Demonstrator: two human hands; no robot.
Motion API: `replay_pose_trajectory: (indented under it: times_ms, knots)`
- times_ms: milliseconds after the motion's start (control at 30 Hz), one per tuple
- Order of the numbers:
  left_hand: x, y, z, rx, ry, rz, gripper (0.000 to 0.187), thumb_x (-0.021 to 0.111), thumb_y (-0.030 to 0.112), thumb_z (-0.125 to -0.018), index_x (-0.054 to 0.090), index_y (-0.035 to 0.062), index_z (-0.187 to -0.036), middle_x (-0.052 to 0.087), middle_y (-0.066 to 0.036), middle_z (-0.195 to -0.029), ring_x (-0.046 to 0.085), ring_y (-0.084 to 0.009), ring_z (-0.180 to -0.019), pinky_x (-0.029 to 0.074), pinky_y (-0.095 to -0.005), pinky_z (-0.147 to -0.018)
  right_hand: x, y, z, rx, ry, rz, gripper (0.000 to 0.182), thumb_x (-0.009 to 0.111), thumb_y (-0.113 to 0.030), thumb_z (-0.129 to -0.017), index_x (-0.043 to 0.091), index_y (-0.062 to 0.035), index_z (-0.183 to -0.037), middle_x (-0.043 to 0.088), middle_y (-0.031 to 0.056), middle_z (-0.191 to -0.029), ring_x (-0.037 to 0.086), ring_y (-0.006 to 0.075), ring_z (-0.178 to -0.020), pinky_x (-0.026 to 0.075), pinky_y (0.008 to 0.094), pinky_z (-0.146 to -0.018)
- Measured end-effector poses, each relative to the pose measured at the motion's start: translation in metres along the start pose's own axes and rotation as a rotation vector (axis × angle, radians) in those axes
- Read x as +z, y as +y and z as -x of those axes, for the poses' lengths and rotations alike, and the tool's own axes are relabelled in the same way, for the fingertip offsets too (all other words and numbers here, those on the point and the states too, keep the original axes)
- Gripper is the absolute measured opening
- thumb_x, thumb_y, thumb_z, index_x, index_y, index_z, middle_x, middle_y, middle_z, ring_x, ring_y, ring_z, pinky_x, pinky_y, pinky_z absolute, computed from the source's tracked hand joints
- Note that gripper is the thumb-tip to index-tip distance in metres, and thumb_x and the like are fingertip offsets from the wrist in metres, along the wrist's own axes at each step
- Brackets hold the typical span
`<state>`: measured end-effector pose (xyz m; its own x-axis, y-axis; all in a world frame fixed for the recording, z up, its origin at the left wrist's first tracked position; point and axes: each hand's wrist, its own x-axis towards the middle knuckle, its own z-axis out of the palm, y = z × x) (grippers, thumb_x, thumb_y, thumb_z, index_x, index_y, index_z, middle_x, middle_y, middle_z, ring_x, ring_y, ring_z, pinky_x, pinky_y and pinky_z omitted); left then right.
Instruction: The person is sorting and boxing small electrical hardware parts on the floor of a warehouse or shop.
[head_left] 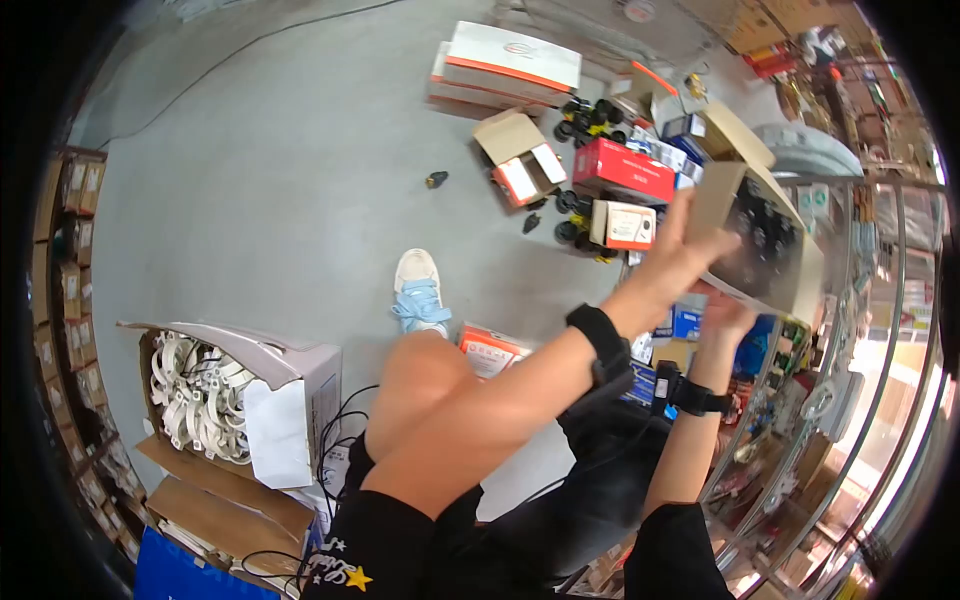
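An open cardboard box (716,195) with several black parts (765,235) inside is lifted at the right, tilted so its opening faces me. My left hand (682,255) grips its near left side, thumb over the edge and fingers along the outer wall. Beneath the lower edge, my right hand (727,312) is closed against the box, its fingers partly hidden and slightly blurred. What kind of parts these are I cannot make out. Below and left of the box, a small white-and-orange box (628,226) and a red box (625,172) rest on the floor among black-and-yellow parts (590,118).
White-and-orange cartons (512,62) stand farther off, near an opened small box (520,160). A metal rack (900,260) with goods runs along my right. At lower left, a large carton (318,400) holds white looped items (200,400). A black cable (250,42) crosses the floor.
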<state>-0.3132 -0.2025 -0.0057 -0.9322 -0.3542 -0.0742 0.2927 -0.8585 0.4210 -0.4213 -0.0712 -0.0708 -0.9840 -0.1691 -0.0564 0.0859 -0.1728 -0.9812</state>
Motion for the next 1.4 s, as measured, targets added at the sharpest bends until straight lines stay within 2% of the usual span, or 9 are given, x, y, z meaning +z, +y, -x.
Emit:
replay_pose_trajectory:
  times_ms: [100,167,400,833,1033,1133,1267,1333,1400]
  knots:
    - [0.003,0.018,0.002,-0.089,0.129,-0.107,0.060,0.064,0.017,-0.075,0.031,0.0096,-0.125,0.048,-0.007,-0.107,0.049,-0.0149,-0.095,0.043,-0.0288,-0.079,0.031,0.126,-0.018,0.228,-0.159,0.352,0.035,0.045,-0.022,-0.086,0.043,-0.0068,-0.118,0.050,0.0040,-0.092,0.048,0.0151,-0.082,0.041,0.0276,-0.070]
    - [-0.004,0.004,-0.009,0.079,0.071,-0.070,0.061,0.063,0.026,-0.074,0.031,0.0114,-0.124,0.047,-0.001,-0.094,0.049,-0.0087,-0.082,0.045,-0.0214,-0.059,0.086,0.185,0.004,0.309,-0.348,0.625,0.035,0.046,-0.021,-0.084,0.044,-0.0089,-0.116,0.050,0.0001,-0.075,0.047,0.0087,-0.064,0.039,0.0226,-0.052]
    - [-0.014,0.045,-0.008,0.136,0.122,0.004,0.058,0.061,0.012,-0.075,0.027,0.0075,-0.123,0.041,-0.004,-0.102,0.044,-0.0097,-0.085,0.040,-0.0242,-0.069,0.206,0.359,0.040,0.223,-0.816,1.027,0.048,0.051,-0.019,-0.077,0.042,-0.0096,-0.123,0.057,0.0216,-0.102,0.054,0.0343,-0.089,0.042,0.0401,-0.083]
    - [-0.052,0.104,0.004,0.133,0.098,-0.134,0.061,0.060,0.013,-0.076,0.024,0.0078,-0.125,0.039,-0.003,-0.101,0.040,-0.0108,-0.090,0.035,-0.0262,-0.078,0.222,0.416,0.050,0.201,-0.867,1.141,0.040,0.048,-0.019,-0.078,0.049,-0.0101,-0.117,0.052,0.0244,-0.111,0.041,0.0415,-0.106,0.033,0.0431,-0.094]
    - [-0.048,0.095,0.000,0.125,0.085,-0.140,0.064,0.060,0.013,-0.076,0.022,0.0083,-0.127,0.039,-0.007,-0.110,0.039,-0.0142,-0.099,0.034,-0.0281,-0.083,0.189,0.447,0.076,-0.059,-0.846,1.333,0.019,0.049,-0.015,-0.076,0.064,-0.0046,-0.081,0.063,0.0114,-0.069,0.053,0.0289,-0.093,0.041,0.0395,-0.082]
    - [-0.043,0.088,-0.003,0.126,0.090,-0.137,0.061,0.059,0.014,-0.076,0.024,0.0080,-0.126,0.039,-0.003,-0.100,0.040,-0.0098,-0.089,0.037,-0.0247,-0.075,0.166,0.420,0.094,0.061,-0.788,1.094,0.014,0.055,-0.011,-0.072,0.064,-0.0035,-0.081,0.056,0.0278,-0.086,0.055,0.0366,-0.078,0.045,0.0389,-0.074]
    - [-0.037,0.074,-0.004,0.103,0.088,-0.147,0.060,0.060,0.013,-0.077,0.025,0.0083,-0.125,0.040,-0.003,-0.102,0.042,-0.0097,-0.091,0.038,-0.0255,-0.077,0.125,0.405,0.115,0.192,-0.678,0.867,0.017,0.053,-0.010,-0.074,0.062,-0.0018,-0.087,0.057,0.0211,-0.082,0.057,0.0299,-0.067,0.047,0.0365,-0.064]
    - [-0.035,0.068,-0.004,0.088,0.093,-0.146,0.060,0.060,0.013,-0.076,0.026,0.0088,-0.125,0.040,-0.004,-0.104,0.043,-0.0099,-0.091,0.039,-0.0258,-0.077,0.106,0.385,0.126,0.753,-0.445,0.459,0.021,0.050,-0.010,-0.078,0.057,0.0007,-0.095,0.058,0.0148,-0.081,0.057,0.0206,-0.062,0.047,0.0309,-0.056]
    - [-0.032,0.065,-0.001,0.045,0.094,-0.091,0.060,0.060,0.014,-0.076,0.026,0.0085,-0.126,0.042,-0.005,-0.107,0.044,-0.0120,-0.094,0.038,-0.0273,-0.080,0.086,0.354,0.136,0.814,-0.367,0.311,0.022,0.048,-0.009,-0.080,0.054,0.0016,-0.098,0.057,0.0127,-0.081,0.056,0.0178,-0.062,0.047,0.0291,-0.054]
